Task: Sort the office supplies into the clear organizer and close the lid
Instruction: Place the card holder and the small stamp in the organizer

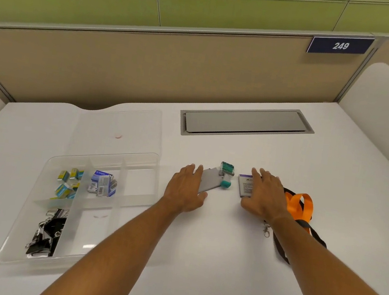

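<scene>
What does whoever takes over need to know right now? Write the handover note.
Left hand: open, flat on the grey card.
Right hand: open, resting on the purple box.
Organizer: lid open behind it.
Done: small boxes, staple boxes and binder clips each in a compartment.
Left: card, stamp, purple box and lanyards on the desk; then close the lid.

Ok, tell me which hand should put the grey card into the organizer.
Left. The left hand already rests on the grey card, beside the organizer; the right hand covers the purple-topped box.
</scene>
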